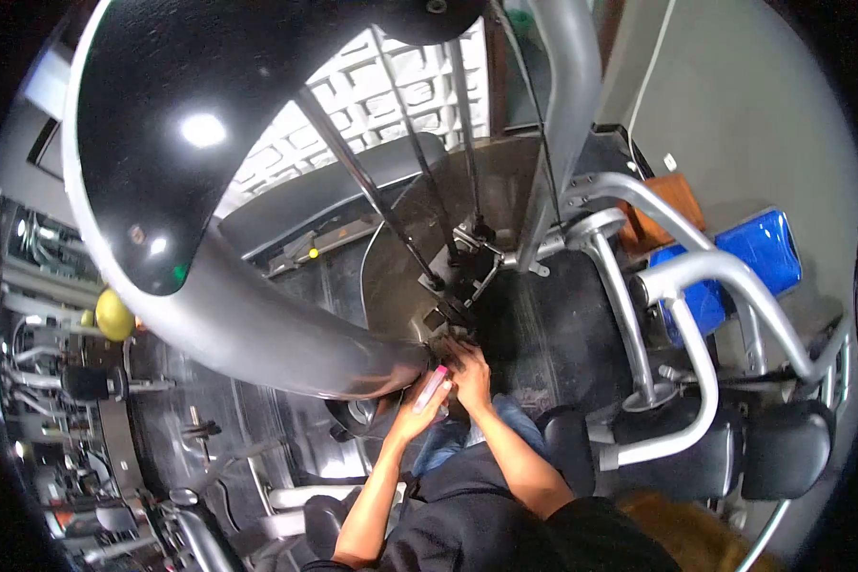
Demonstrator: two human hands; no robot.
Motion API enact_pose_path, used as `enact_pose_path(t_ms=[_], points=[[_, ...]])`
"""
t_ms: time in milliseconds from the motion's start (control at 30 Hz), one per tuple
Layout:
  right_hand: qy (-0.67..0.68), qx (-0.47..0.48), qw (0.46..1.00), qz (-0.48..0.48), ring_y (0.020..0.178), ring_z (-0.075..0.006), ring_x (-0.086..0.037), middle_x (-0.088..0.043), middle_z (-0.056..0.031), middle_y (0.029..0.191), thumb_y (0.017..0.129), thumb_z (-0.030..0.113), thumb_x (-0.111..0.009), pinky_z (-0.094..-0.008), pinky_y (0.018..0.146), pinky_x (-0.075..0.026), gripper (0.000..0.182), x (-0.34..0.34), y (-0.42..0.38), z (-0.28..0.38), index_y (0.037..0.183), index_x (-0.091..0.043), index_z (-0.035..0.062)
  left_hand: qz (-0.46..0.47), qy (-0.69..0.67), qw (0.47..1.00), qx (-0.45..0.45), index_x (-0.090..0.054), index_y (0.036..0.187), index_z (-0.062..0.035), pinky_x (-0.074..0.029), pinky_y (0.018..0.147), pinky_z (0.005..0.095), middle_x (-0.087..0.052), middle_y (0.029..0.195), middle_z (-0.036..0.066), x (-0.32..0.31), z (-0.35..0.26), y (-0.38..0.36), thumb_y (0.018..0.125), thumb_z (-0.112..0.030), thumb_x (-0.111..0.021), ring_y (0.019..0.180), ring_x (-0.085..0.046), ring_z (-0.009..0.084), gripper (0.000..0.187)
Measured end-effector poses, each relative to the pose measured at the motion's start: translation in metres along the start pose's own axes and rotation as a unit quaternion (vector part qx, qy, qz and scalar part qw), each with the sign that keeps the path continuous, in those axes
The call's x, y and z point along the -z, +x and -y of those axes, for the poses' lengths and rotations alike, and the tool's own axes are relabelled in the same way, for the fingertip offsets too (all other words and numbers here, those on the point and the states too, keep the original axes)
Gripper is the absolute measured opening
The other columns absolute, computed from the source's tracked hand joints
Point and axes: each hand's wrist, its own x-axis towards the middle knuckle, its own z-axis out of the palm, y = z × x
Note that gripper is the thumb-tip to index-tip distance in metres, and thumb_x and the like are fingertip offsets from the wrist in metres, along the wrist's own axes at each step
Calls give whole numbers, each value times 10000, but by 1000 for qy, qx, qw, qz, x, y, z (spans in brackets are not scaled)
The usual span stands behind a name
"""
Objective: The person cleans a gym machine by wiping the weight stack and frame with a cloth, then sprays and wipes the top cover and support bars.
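My left hand (416, 416) is closed around a slim pink object (432, 389) whose kind I cannot make out. Right beside it, my right hand (471, 378) reaches forward with its fingers stretched over a dark, shadowed part at the machine's base. Shadow hides the fingertips and what exactly they touch. Both hands are close to the lower end of a thick, curved grey frame (286, 343) of a gym machine. Past the hands, metal guide rods (372, 191) run down into a dark bracket (448, 267).
At the right stand bent silver tubes (682, 381) and black padded seats (786, 448). Behind them, a blue glossy object (758, 250) and a brown box (672, 210) lie by the grey wall. A yellow ball (114, 315) and more gym equipment are at the left.
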Motion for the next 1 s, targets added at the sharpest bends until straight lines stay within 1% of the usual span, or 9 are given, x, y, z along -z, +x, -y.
enact_pose_path(t_ms=[67, 100, 267, 467, 633, 767, 867, 933, 1000], points=[[73, -162, 984, 21, 959, -325, -687, -721, -158, 1017, 805, 94, -661, -366, 845, -515, 299, 9, -5, 1, 1097, -702, 41, 30, -6, 999, -10, -586, 1047, -44, -479, 668, 299, -568, 824, 51, 2, 15, 3, 982, -372, -572, 735, -582, 136, 334], [138, -138, 979, -65, 786, -316, -718, -727, -176, 854, 823, 186, -691, -359, 729, -524, 248, 6, -9, -8, 988, -711, 2, 41, -2, 999, -10, -586, 1047, -44, -479, 668, 299, -568, 824, 51, 3, 14, 3, 982, -372, -572, 735, -582, 136, 334], [163, -260, 914, -264, 914, -170, -674, -729, -151, 1018, 920, 407, -641, -339, 805, -499, 443, 15, 25, -40, 1152, -677, 32, 64, 7, 998, -12, -605, 1047, -29, -483, 706, 304, -621, 921, 71, 7, 27, 4, 991, -354, -551, 770, -617, 152, 335], [141, -332, 905, -227, 920, -411, -662, -682, -245, 976, 930, 466, -592, -419, 805, -494, 463, -53, 15, -36, 1109, -685, 49, 84, 26, 996, 4, -591, 1037, -27, -478, 718, 311, -613, 899, 66, 12, 23, 5, 988, -334, -556, 782, -615, 155, 313], [231, -266, 906, -237, 730, -211, -657, -697, -152, 792, 925, 422, -626, -387, 671, -475, 410, -62, -21, -33, 998, -687, 24, 80, -26, 996, -41, -564, 985, -41, -449, 640, 285, -549, 803, 32, 11, 9, 3, 988, -300, -571, 720, -545, 123, 259], [417, -355, 826, -131, 579, -40, -430, -533, 85, 654, 907, 334, -664, -263, 511, -327, 290, -42, -30, -60, 781, -675, 73, 93, 9, 993, -67, -582, 987, -41, -465, 664, 288, -565, 821, 28, 14, 18, 7, 987, -310, -571, 744, -583, 124, 269], [395, -411, 813, -121, 670, -82, -566, -666, -2, 785, 932, 237, -621, -259, 609, -433, 224, -9, -1, -80, 1005, -707, 44, 118, 29, 992, -24, -558, 1027, -23, -476, 776, 310, -635, 952, 87, 17, 18, 6, 995, -317, -543, 816, -611, 157, 296], [437, -346, 801, -219, 810, -130, -617, -701, -62, 944, 946, 217, -592, -281, 753, -476, 277, -25, 28, -94, 1118, -683, 20, 122, 16, 992, -13, -557, 1033, -25, -476, 779, 312, -631, 969, 86, 16, 17, 7, 995, -318, -542, 821, -611, 156, 296], [443, -377, 796, -166, 929, -174, -620, -695, -82, 1072, 956, 195, -568, -311, 870, -466, 319, -26, 45, -80, 1199, -649, 5, 126, 4, 992, 1, -556, 1039, -26, -477, 782, 313, -627, 985, 85, 17, 15, 6, 996, -318, -542, 825, -610, 156, 296]])
